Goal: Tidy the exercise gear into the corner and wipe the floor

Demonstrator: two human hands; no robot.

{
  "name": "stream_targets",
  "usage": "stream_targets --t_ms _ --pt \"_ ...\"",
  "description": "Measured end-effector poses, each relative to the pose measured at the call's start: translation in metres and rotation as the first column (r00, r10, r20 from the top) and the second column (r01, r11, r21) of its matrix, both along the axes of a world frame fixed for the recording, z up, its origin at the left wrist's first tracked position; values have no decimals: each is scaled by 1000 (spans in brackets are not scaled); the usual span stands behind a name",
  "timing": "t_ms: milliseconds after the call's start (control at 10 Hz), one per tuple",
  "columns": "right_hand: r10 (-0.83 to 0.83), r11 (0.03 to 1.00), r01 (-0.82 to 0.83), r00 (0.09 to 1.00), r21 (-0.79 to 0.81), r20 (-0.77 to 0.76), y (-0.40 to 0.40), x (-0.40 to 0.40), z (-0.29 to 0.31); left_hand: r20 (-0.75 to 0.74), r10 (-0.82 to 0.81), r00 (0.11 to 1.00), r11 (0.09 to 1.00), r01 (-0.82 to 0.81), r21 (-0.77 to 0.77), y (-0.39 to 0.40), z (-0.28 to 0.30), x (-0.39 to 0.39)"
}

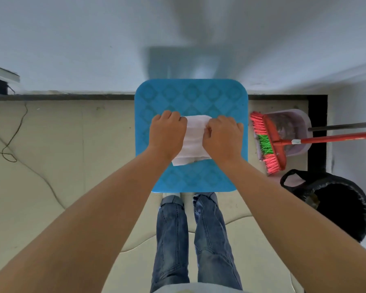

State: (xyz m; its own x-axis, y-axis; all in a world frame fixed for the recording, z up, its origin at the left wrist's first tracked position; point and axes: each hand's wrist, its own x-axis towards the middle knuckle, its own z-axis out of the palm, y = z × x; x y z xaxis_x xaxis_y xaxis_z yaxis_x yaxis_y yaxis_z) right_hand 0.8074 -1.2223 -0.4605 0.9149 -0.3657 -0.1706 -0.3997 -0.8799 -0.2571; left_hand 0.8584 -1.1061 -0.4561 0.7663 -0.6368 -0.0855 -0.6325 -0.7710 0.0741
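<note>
A: Cloth (195,142), white and folded. It lies on the blue stool (190,98), about the middle of the seat.

B: And the hands?

A: Both are on it. The left hand (167,134) has its fingers curled over the cloth's left edge and grips it. The right hand (223,137) is curled the same way on the right edge, with the thumb pinching the fabric. The knuckles face up, so the fingertips are hidden.

B: Where does the stool stand?

A: Against the wall (93,39), on the pale floor (72,144), just in front of the person's jeans (171,240).

B: Anything beside it?

A: To the right, a broom (273,142) with pink and green bristles rests in a lilac dustpan (292,123); its red handle runs off to the right. Nearer, a bin (338,210) lined with a black bag. To the left, a thin cable (15,134) trails over the floor.
</note>
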Motion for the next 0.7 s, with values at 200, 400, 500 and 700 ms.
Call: stream_targets --t_ms 200,400,500,700 --pt "46 998 -40 984 40 -172 3 -13 -8 -65 -6 998 998 2 -61 13 -9 -29" --pt "134 978 -159 973 -131 -186 -2 -27 -8 -140 -48 989 995 35 -91 24 -17 -56" --pt "181 958 -209 972 -198 -151 -9 -34 -13 -46 -21 999 977 10 -211 28 -28 -61" --pt "103 995 -103 992 0 77 -16 -31 6 48 132 990 971 -120 -206 54 -29 -58"
